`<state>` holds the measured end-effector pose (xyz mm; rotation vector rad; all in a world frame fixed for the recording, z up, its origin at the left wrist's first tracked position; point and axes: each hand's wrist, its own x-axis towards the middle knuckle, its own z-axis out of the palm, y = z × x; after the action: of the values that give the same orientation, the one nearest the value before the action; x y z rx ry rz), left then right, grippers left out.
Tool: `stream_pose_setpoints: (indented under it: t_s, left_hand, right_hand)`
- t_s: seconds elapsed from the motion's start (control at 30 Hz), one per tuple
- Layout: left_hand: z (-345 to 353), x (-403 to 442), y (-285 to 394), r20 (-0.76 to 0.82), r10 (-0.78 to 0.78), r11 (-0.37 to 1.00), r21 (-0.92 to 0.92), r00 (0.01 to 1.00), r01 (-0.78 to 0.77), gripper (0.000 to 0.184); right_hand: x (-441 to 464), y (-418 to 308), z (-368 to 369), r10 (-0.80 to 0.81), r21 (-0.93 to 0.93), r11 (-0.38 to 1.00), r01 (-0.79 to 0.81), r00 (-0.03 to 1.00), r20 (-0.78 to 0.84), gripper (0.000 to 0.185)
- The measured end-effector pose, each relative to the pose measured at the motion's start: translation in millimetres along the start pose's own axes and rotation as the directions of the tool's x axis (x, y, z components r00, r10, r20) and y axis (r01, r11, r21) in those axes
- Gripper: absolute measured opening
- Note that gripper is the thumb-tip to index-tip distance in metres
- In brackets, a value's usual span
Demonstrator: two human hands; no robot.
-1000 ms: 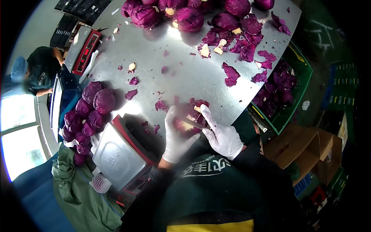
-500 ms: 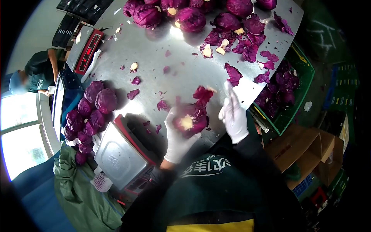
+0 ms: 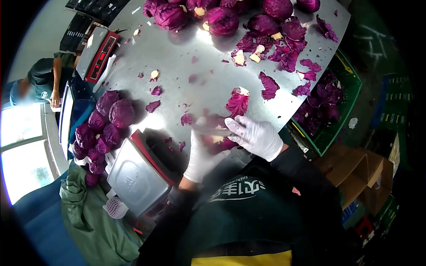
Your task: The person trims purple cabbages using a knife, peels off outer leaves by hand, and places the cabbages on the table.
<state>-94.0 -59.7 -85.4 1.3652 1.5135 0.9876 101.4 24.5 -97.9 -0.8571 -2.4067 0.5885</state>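
My white-gloved left hand (image 3: 202, 153) holds a red cabbage (image 3: 227, 143) from its left side, near the table's front edge. In my gloved right hand (image 3: 257, 136) is a knife (image 3: 211, 130), its blurred blade pointing left across the cabbage's pale cut stem. My right fingers are closed around the handle, which they mostly hide. A loose purple leaf (image 3: 238, 102) with a pale base lies just beyond the cabbage. A blurred patch in the picture partly covers the cabbage and my left fingertips.
Several cabbages (image 3: 172, 17) and trimmed leaves lie on the metal table (image 3: 173, 57). More cabbages (image 3: 121, 113) sit at the left by a scale (image 3: 137, 177). A green crate (image 3: 350, 106) of leaves stands right, above cardboard boxes (image 3: 341, 166). A co-worker (image 3: 44, 82) is at far left.
My right hand moved out to the right, then came back with the knife over the cabbage. A leaf that hung at the cabbage now lies beyond it. The co-worker has leaned and moved an arm.
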Motion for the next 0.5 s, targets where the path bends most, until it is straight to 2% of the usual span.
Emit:
stream_pose_setpoints:
  t_s: [0.03,0.1,0.13,0.17,0.23,0.27,0.3,0.37,0.4,0.43,0.47,0.5]
  left_hand:
    - [0.6,-0.6,-1.5,0.006,-0.041,0.998,-0.055,0.999,0.041,0.107]
    - [0.3,-3.3,-7.8,0.026,-0.121,0.979,-0.160,0.992,0.124,0.108]
    - [-0.5,-2.7,-9.8,-0.020,-0.076,0.997,-0.020,0.997,0.075,0.108]
    - [-1.6,-2.8,-10.0,-0.029,-0.086,0.994,-0.068,0.996,0.084,0.108]
    - [-3.8,-6.8,-9.5,-0.032,-0.115,0.981,-0.162,0.993,0.109,0.108]
    - [-6.3,-6.2,-8.2,-0.023,-0.100,0.995,-0.015,0.995,0.100,0.108]
    - [-10.3,-7.0,-5.4,-0.013,-0.088,0.987,0.131,0.996,0.089,0.109]
    - [-16.6,-11.4,2.4,0.004,-0.073,0.908,0.413,0.997,0.065,0.111]
    - [-17.3,-13.1,7.5,0.032,-0.136,0.935,0.334,0.990,0.117,0.117]
    - [-17.4,-17.9,6.6,0.027,-0.147,0.980,0.142,0.989,0.142,0.118]
    - [-17.1,-23.1,4.3,0.022,-0.159,0.986,-0.054,0.987,0.160,0.119]
    - [-16.5,-26.3,3.3,0.019,-0.169,0.954,-0.248,0.985,0.168,0.121]
  right_hand:
    - [-0.4,-7.5,-1.6,-0.056,-0.247,0.968,0.035,0.996,-0.076,0.028]
    - [-3.6,16.3,1.1,0.072,0.054,0.997,-0.060,0.968,-0.240,0.022]
    - [-3.7,27.1,-2.0,0.239,0.143,0.968,-0.204,0.922,-0.304,0.018]
    - [-0.8,31.2,-10.9,0.560,0.290,0.820,-0.494,0.798,-0.224,0.019]
    - [8.3,46.4,-20.2,0.415,0.198,0.910,-0.365,0.808,-0.418,0.025]
    - [6.9,30.1,-24.3,0.529,0.339,0.833,-0.438,0.809,-0.255,0.038]
    - [6.3,21.1,-22.6,0.483,0.351,0.845,-0.404,0.858,-0.176,0.049]
    - [12.7,3.7,-13.5,0.409,0.529,0.713,-0.460,0.886,0.219,0.052]
    - [8.0,2.8,9.0,0.397,0.587,0.681,-0.437,0.894,0.205,0.057]
    - [13.1,-4.5,20.9,0.386,0.645,0.643,-0.412,0.902,0.192,0.061]
    - [13.7,-7.3,23.1,0.425,0.624,0.554,-0.551,0.832,0.357,0.066]
    - [12.7,-12.5,23.1,0.413,0.596,0.601,-0.532,0.845,0.339,0.068]
